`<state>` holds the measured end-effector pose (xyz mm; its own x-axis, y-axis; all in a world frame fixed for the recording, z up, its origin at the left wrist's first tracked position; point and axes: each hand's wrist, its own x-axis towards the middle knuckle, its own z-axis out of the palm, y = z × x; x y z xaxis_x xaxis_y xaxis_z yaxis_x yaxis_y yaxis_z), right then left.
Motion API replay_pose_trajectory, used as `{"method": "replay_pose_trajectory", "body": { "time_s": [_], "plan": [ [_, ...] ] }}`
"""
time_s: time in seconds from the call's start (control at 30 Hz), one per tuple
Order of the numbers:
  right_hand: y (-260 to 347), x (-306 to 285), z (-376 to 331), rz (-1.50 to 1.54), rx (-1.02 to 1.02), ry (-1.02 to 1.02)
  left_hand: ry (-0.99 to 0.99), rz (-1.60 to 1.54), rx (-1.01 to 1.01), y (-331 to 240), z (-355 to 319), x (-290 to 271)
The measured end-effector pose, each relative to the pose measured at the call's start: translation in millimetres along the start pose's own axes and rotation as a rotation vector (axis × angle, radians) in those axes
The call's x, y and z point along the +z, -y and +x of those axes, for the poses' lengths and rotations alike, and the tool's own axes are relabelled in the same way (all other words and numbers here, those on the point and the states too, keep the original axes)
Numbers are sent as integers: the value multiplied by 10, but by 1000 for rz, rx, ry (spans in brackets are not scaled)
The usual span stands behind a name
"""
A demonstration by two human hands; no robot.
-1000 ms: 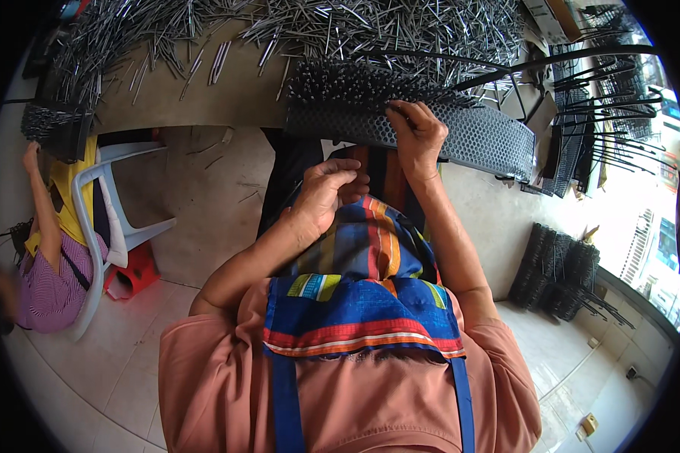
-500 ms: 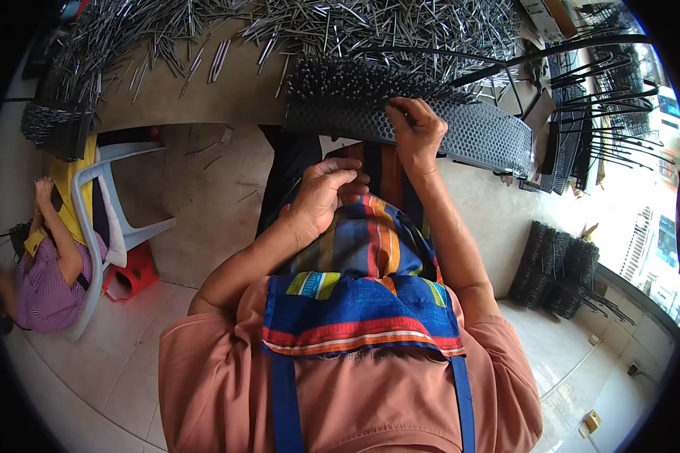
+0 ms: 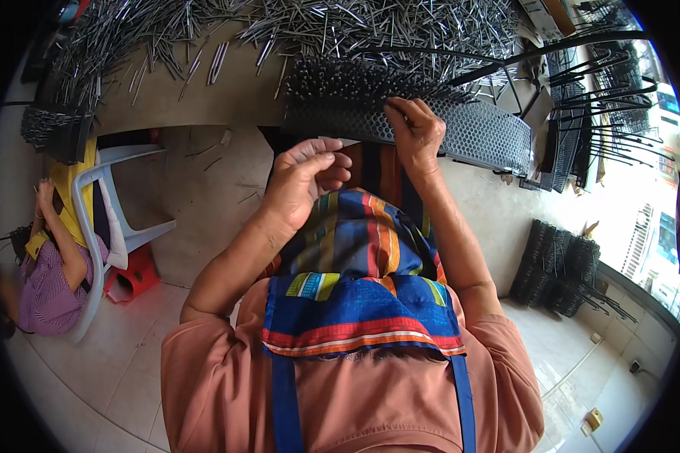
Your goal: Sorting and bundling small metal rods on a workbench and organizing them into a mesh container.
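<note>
A long black perforated rack [image 3: 476, 136] lies along the near edge of the table. Its left and rear holes are packed with upright dark metal rods [image 3: 347, 81]; the near and right holes show bare. My right hand [image 3: 419, 136] is over the rack, thumb and fingers pinched at the holes beside the standing rods. Whatever is in the pinch is too small to make out. Lower and to the left, my left hand [image 3: 302, 181] hovers above my striped apron [image 3: 355, 234], its fingers curled toward the thumb. What those fingers hold, if anything, is hidden.
Loose metal rods [image 3: 400, 26] are heaped across the table [image 3: 166, 106]. Black wire racks [image 3: 604, 98] stand at the right, with dark bundles [image 3: 555, 268] on the floor. At the left another person [image 3: 57, 279] sits by a pale plastic chair [image 3: 87, 226] and a red container [image 3: 136, 275].
My left hand has moved left and slightly up, away from my right hand. The right hand stays at nearly the same place on the rack, shifted very slightly left.
</note>
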<state>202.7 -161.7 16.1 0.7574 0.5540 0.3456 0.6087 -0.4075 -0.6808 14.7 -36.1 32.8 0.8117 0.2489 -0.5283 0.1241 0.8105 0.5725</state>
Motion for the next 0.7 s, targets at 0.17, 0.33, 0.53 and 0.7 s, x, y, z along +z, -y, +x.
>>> {"method": "replay_pose_trajectory", "body": {
  "time_s": [0.17,0.33,0.53,0.7],
  "plan": [
    [-12,24,10,3,-26,-24,6,43,174,-503,-74,85],
    [13,32,85,-89,-199,28,18,77,314,-875,-69,108],
    [23,-9,139,-167,-102,51,-15,107,364,-1086,-53,62],
    [93,-10,159,-215,-165,96,-43,131,352,-1124,-39,20]
  ]
}}
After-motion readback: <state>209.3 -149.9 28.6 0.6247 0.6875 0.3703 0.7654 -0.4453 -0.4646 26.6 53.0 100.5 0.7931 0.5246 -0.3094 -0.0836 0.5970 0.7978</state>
